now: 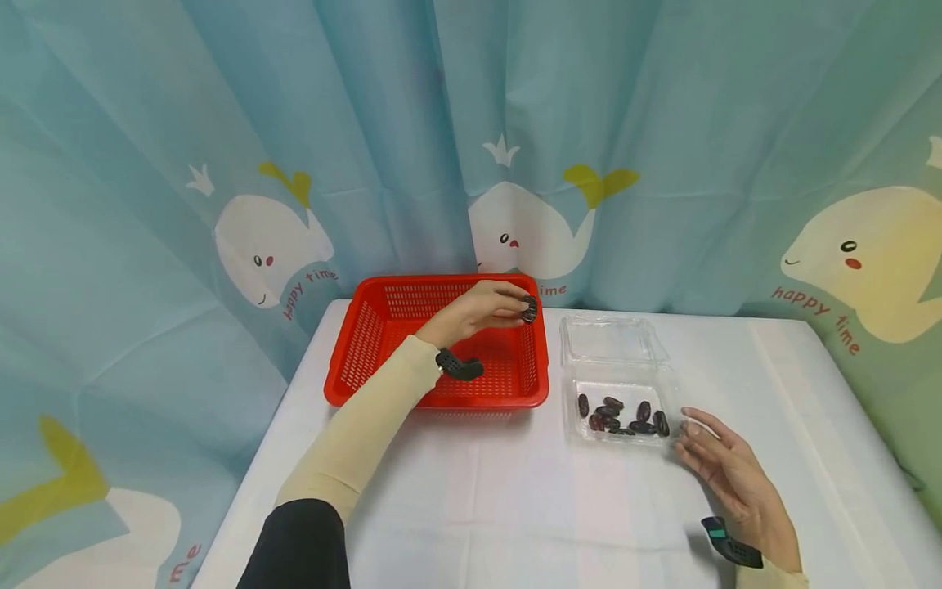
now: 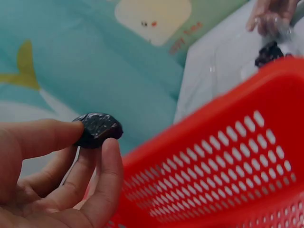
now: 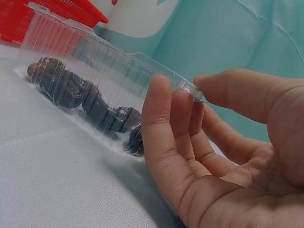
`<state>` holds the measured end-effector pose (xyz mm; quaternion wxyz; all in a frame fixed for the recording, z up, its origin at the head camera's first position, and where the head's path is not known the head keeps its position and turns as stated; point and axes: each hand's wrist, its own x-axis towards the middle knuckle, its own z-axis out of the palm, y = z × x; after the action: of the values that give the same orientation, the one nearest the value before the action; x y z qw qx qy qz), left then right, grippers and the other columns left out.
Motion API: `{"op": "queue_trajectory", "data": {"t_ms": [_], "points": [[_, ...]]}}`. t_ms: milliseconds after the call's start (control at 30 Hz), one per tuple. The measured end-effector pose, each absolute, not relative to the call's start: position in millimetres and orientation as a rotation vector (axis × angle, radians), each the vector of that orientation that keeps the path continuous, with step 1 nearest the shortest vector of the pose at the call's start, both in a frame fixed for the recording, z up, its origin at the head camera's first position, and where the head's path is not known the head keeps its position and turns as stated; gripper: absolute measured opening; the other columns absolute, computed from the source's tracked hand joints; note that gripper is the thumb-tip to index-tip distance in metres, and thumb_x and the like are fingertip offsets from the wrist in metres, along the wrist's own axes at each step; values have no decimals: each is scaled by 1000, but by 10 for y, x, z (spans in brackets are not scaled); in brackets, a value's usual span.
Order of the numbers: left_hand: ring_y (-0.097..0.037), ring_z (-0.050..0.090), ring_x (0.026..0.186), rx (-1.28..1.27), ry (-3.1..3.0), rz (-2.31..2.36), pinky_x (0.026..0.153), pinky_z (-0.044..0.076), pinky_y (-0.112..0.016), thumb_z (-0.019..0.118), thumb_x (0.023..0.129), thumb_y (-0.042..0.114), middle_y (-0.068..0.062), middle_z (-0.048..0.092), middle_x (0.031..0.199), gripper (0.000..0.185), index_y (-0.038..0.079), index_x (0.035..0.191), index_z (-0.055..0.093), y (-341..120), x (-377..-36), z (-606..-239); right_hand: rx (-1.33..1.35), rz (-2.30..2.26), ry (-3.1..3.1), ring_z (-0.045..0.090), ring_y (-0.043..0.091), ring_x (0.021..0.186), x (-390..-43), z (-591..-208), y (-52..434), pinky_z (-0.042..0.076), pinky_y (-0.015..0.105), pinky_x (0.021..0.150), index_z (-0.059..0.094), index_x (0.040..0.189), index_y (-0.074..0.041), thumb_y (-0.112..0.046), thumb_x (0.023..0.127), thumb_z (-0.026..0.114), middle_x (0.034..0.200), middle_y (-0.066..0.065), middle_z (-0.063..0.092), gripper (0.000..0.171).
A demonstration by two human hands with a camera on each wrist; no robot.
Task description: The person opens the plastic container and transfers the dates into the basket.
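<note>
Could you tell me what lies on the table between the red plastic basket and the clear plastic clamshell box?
Only bare white tablecloth separates the red plastic basket from the clear plastic clamshell box, as the head view shows.

The basket (image 1: pixel 353 360) stands on the surface (image 1: pixel 471 507). Right of the basket sits the open clamshell box (image 1: pixel 589 339), dates (image 1: pixel 621 415) in its near half. A curtain (image 1: pixel 662 123) hangs behind the basket.

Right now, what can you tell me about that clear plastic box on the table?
The clear plastic clamshell box looks thin and ribbed. It stands on the white table, right of the red basket, its hinged lid folded open away from the person. Its tray holds several dark, wrinkled dates. The right hand touches its near right corner with relaxed fingers.
</note>
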<state>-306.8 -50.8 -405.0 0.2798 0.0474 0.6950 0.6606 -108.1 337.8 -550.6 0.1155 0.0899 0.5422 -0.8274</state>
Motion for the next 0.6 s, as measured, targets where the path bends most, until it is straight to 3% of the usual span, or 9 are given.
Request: {"op": "queue_trajectory", "data": {"t_ms": [133,433,600], "points": [[-19,72,95,48,1867,1754,110,53,-44,63,102,5,-17,72,122,31,-4,132,65,-582,-3160,-4142,251,-2422,1596,69,5,94,-1082,-5503,3369,61,24,90,69,124,-31,-4,108,52,103,-8,66,35],[-23,67,97,-147,1730,1781,114,50,-46,63,101,-1,-9,68,110,34,-7,135,63,-633,-3317,-4313,276,-2446,1577,69,7,93,-1093,-5505,3370,62,24,88,71,122,-29,-3,108,52,104,-6,67,36],[-23,66,102,-269,1670,1800,114,50,-44,62,101,-3,-15,67,127,39,-6,139,62,-653,-3401,-4435,281,-2447,1576,69,7,93,-1087,-5503,3365,62,24,89,70,122,-29,-3,108,52,105,-6,67,35]]}}
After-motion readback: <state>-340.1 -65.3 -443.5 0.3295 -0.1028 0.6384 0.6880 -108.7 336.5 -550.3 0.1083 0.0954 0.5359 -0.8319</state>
